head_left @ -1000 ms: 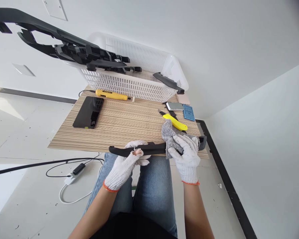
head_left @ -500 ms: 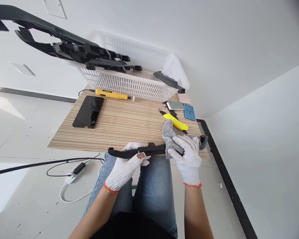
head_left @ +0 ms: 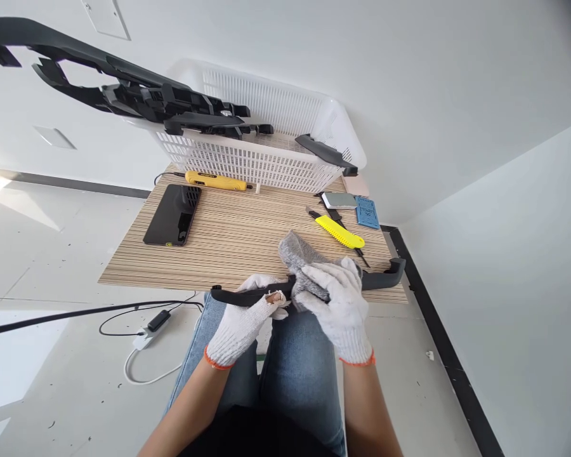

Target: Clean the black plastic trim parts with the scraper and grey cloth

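Observation:
A long black plastic handle-like part (head_left: 383, 279) lies crosswise along the table's front edge, above my knees. My left hand (head_left: 247, 317), in a white knit glove with a torn thumb, is closed around its left portion. My right hand (head_left: 340, 304), gloved the same way, presses a grey cloth (head_left: 297, 251) around the middle of the part. The cloth hides that stretch, and the curved right end sticks out beyond my right hand. Just past the cloth, a yellow utility knife (head_left: 340, 231) rests on the table.
A white plastic basket (head_left: 266, 165) at the back holds several black plastic parts (head_left: 147, 95). On the table (head_left: 238, 235) lie a phone (head_left: 174, 214), a yellow rotary tool (head_left: 216, 181), a grey-white block (head_left: 339, 200) and a blue pad (head_left: 367, 212). Cables and a power strip (head_left: 145, 336) lie on the floor.
My right hand and the grey cloth have slid left along the black part, toward my left hand, uncovering more of its right end. My left hand keeps its hold.

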`<state>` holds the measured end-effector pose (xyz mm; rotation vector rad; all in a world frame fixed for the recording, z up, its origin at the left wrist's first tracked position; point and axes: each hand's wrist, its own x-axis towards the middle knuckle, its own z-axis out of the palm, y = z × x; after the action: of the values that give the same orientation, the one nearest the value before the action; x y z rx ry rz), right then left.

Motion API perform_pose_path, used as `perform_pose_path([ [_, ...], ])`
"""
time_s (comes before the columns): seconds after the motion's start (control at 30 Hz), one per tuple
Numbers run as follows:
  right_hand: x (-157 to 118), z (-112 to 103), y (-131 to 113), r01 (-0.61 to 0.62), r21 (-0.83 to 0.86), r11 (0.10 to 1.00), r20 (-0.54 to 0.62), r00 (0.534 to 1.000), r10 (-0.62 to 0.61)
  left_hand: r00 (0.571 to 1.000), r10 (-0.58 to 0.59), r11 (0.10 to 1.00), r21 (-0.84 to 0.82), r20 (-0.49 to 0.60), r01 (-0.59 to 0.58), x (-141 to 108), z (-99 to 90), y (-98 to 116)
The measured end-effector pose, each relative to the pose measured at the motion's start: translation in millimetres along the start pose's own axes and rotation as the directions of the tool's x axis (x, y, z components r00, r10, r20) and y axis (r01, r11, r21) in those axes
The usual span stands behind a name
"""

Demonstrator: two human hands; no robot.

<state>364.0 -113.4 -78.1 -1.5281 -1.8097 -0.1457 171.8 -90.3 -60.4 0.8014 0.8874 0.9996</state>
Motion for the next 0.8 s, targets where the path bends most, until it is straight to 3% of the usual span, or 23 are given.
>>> perform_pose_path([
  [0.2,-17,-27,66,-0.085,-0.003,0.996,-0.018,0.996,0.084,0.995,-0.081,0.995,-0.055,-0.055,0.078,-2,-6.4,-2],
  [0.37,-25,-38,82,-0.143,-0.013,0.99,-0.062,0.988,0.142,0.987,-0.093,0.992,-0.101,-0.129,0.08,-1,-7.8,-4],
  [0.57,-20,-28,64,-0.128,-0.025,0.991,-0.101,0.987,0.125,0.983,-0.005,0.974,-0.225,-0.185,-0.037,3,-9.8,-8],
  [0.73,-2,-7,15,-0.138,-0.017,0.99,-0.058,0.989,0.136,0.978,0.007,0.974,-0.218,-0.21,-0.054,3,-9.0,-9],
  [0.8,6,6,-10,-0.137,0.003,0.991,-0.097,0.986,0.137,0.973,-0.008,0.971,-0.235,-0.229,-0.047,3,-7.4,-7],
])
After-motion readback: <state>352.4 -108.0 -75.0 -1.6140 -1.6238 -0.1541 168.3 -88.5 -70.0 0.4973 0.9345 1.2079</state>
